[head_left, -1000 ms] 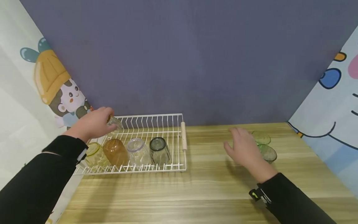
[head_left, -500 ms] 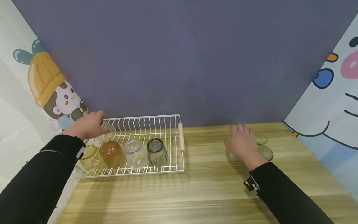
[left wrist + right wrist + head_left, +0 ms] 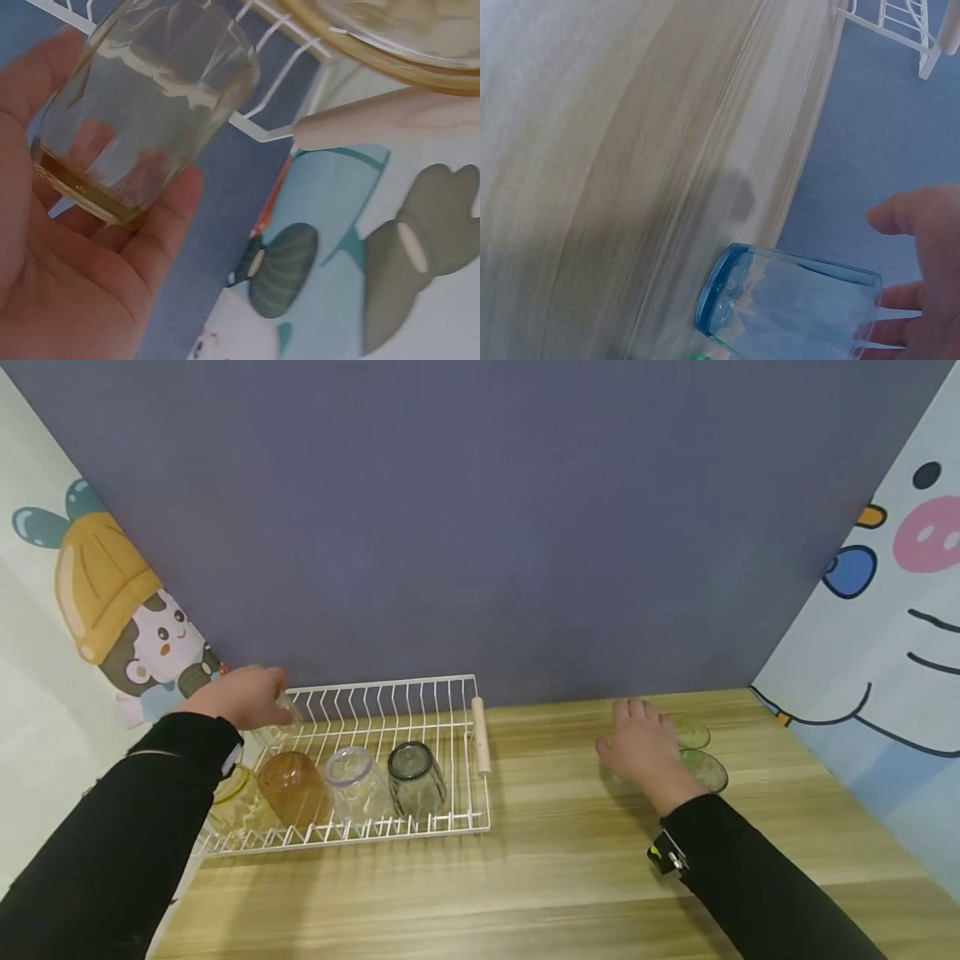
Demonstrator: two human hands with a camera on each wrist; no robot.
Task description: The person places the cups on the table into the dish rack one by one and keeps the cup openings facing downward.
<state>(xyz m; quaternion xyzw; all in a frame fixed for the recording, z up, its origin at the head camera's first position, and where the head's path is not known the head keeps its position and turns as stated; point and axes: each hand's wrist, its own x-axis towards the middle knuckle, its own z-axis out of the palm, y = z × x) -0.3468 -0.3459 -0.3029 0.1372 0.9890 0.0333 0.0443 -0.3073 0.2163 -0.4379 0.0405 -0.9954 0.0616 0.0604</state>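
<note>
My left hand [image 3: 236, 696] grips a clear glass [image 3: 150, 105] with an amber base at the back left of the white wire rack [image 3: 382, 682]. Its amber base lies toward the palm, fingers and thumb around the sides. On the table to the right, my right hand [image 3: 645, 747] hovers at a blue-tinted glass [image 3: 795, 300], which stands on its thick blue base. Several fingers show behind the rim of this glass, while the thumb is held apart from it. Whether the fingers touch it I cannot tell. The head view mostly hides this glass under the hand.
Upside down along the rack's front stand a yellow glass [image 3: 243, 806], an amber glass [image 3: 292, 789], a pale clear glass [image 3: 358, 785] and a grey glass [image 3: 417, 781]. A wooden handle [image 3: 481, 735] marks the rack's right end. Two green glasses [image 3: 690, 731] stand beside my right hand.
My left hand has lowered the clear glass into the rack's back left corner. The right hand has come down over the blue-tinted glass. The head view has shifted slightly.
</note>
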